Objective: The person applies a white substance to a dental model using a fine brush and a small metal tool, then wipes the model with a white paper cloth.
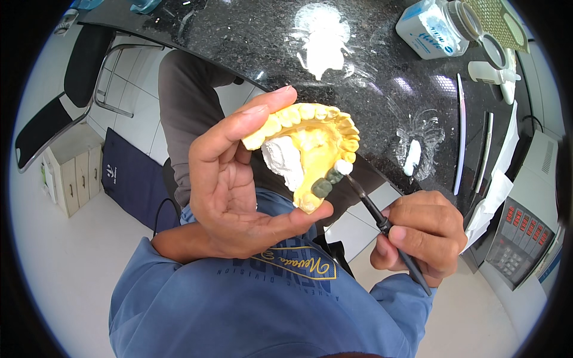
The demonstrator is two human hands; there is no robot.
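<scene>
My left hand (224, 185) holds a yellow plaster dental model (319, 140) between thumb and fingers, its tooth arch curving away from me. A rough white lump (282, 161) sits against the model's inner left side. Toward its lower right end are dark green tooth-shaped pieces (322, 187), with one white tooth-shaped piece (343, 167) beside them. My right hand (424, 232) is closed round a slim dark-handled brush (370, 207). The brush's tip points up and left and meets the model right by the white piece; whether it touches is too small to tell.
On the black speckled table (250, 36) lie a white powder patch (322, 39) and a smeared white dab (412, 158). A white jar (427, 33) stands far right. Two thin tools (459, 134) lie nearer the machine with a keypad (519, 235). A black chair (86, 65) stands left.
</scene>
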